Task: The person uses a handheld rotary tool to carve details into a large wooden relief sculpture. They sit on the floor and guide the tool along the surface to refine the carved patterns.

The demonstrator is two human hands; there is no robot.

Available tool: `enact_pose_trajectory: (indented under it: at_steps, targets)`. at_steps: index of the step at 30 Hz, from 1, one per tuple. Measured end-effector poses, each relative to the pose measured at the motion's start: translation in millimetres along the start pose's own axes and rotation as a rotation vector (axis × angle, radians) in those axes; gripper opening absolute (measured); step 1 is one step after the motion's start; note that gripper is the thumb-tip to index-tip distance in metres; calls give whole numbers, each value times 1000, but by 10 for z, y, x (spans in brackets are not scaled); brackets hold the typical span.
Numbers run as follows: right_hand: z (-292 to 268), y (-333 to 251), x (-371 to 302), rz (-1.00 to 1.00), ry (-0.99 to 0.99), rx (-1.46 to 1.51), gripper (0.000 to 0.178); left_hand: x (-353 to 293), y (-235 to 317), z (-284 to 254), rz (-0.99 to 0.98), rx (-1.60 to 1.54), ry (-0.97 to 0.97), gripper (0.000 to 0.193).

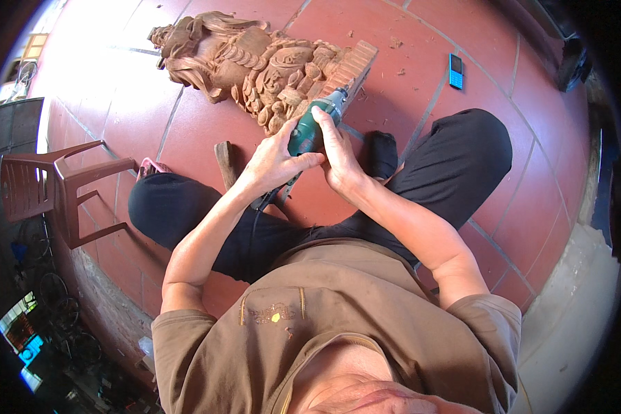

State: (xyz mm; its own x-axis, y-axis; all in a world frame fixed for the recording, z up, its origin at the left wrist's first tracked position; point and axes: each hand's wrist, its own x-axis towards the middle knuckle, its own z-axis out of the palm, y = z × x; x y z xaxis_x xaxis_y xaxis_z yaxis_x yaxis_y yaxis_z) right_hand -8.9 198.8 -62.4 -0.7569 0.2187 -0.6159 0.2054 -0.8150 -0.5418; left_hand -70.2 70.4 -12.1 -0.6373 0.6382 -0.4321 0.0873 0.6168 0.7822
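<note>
A green power hand grinder (307, 134) with a grey nose is gripped between both hands. My left hand (276, 162) wraps round its rear body from the left. My right hand (337, 148) closes on it from the right, with fingers along its side. A dark cord trails down from the tool toward my lap. The tool's nose overlaps the base of a carved wooden statue (269, 69), which lies on its side on the floor, its head to the far left. Whether a bit touches the wood cannot be made out.
A wooden stick or handle (225, 164) lies beside my left leg. A brown plastic chair (65, 183) stands at the left. To the far right, a blue mobile phone (456, 71) rests on the red tiled floor (531, 159). Wood chips are scattered near the statue's base.
</note>
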Motion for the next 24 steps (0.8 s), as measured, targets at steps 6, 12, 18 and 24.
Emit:
enact_pose_trajectory:
  at_steps: [6,12,18,24]
  targets:
    - [-35,-34,-40,6,-17,18,52,17,22,28,28,29,9,84]
    - [-32,3,-18,10,21,4,54,10,61,1,-14,-15,-31,84]
    - [26,-36,-57,-17,18,0,55,9,-6,30,67,-15,39,85]
    - [43,-2,27,-29,15,-20,53,26,23,3,28,-5,44,86]
